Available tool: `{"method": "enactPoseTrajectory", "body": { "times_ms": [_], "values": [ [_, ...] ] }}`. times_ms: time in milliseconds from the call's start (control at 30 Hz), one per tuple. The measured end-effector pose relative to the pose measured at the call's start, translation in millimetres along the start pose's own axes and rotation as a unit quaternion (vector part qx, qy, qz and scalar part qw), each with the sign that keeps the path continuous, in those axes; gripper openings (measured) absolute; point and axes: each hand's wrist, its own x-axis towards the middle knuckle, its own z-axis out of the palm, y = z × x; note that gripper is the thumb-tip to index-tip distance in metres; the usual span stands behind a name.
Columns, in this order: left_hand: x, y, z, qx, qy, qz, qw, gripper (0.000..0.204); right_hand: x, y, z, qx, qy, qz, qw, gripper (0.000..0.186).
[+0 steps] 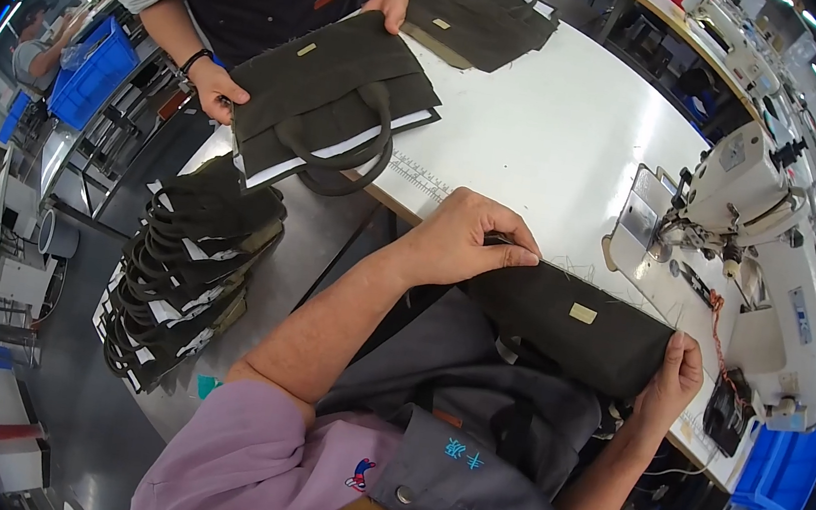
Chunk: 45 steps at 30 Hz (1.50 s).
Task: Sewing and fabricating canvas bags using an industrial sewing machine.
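Observation:
A dark olive fabric bag panel (561, 328) with a small pale label hangs between my two hands at the table's near edge. My left hand (475, 243) pinches its upper left corner, thumb against the cloth. At the upper right corner my right hand (673, 376) grips the fabric with closed fingers. Loose threads stick up along the raw top edge. Its lower part drops toward my lap, partly hidden. Across the table a co-worker's hands hold another dark olive bag (331, 95), with looped handles and a white edge, by its two upper corners.
A sewing machine (764, 225) stands on the right of the white table (552, 136). Another bag piece (480, 21) lies at the far side. Left, a pile of handled bags (190, 270) rests on a grey surface. A blue bin (787, 460) sits lower right.

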Motion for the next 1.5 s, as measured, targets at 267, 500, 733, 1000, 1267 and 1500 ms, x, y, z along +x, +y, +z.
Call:
{"method": "enactPoseTrajectory", "body": {
  "times_ms": [267, 500, 733, 1000, 1267, 1500],
  "values": [
    [-37.7, 11.3, 12.9, -0.047, 0.063, 0.007, 0.997, 0.012, -2.6, 3.0, -7.2, -0.003, -0.018, -0.012, 1.0, 0.016],
    [-108.4, -20.4, 30.4, -0.104, 0.128, -0.028, 0.986, 0.019, -25.7, -22.7, 9.1, -0.139, -0.064, -0.052, 0.987, 0.02],
    [-143.5, -62.1, 20.6, -0.219, 0.086, -0.116, 0.965, 0.031, -38.8, -89.6, 44.9, -0.265, -0.196, -0.271, 0.904, 0.017],
    [-129.7, -48.6, 29.4, -0.166, -0.022, -0.044, 0.985, 0.045, -34.6, -121.6, 56.4, -0.102, -0.116, -0.324, 0.933, 0.041],
    [-139.9, -50.8, 49.0, -0.109, -0.138, -0.054, 0.983, 0.054, -11.7, -121.4, 85.1, -0.054, -0.041, -0.256, 0.964, 0.03],
    [-147.1, -34.5, 41.7, -0.219, 0.12, -0.021, 0.968, 0.036, 22.4, -110.3, 108.6, 0.062, -0.104, -0.152, 0.981, 0.019]
  ]
}}
